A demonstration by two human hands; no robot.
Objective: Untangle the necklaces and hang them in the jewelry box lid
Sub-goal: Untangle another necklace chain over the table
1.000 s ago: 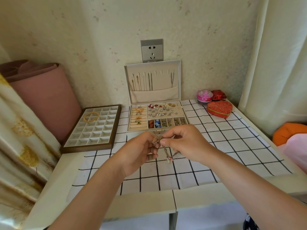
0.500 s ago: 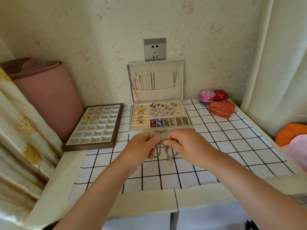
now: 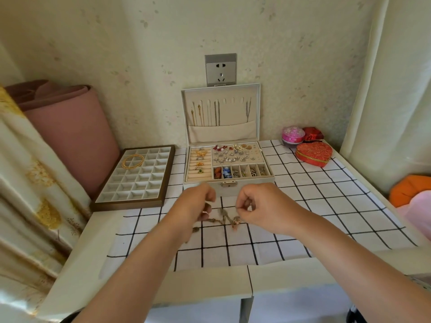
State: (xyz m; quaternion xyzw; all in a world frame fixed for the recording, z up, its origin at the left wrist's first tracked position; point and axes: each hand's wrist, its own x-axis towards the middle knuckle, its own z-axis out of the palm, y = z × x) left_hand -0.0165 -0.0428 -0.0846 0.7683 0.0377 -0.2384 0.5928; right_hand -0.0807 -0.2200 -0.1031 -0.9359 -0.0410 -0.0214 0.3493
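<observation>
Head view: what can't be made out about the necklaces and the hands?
All in the head view:
- Necklaces: motion-blurred; number of chains and knots unreadable.
- Left hand: motion-blurred; its grip cannot be told.
- Hung chains in the lid: lower ends hidden behind the pocket; too small to count.

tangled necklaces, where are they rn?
Head view, centre: the tangled necklaces hang between the left hand and right hand, which both hold them, just in front of the jewelry box, over the checked cloth.
</observation>
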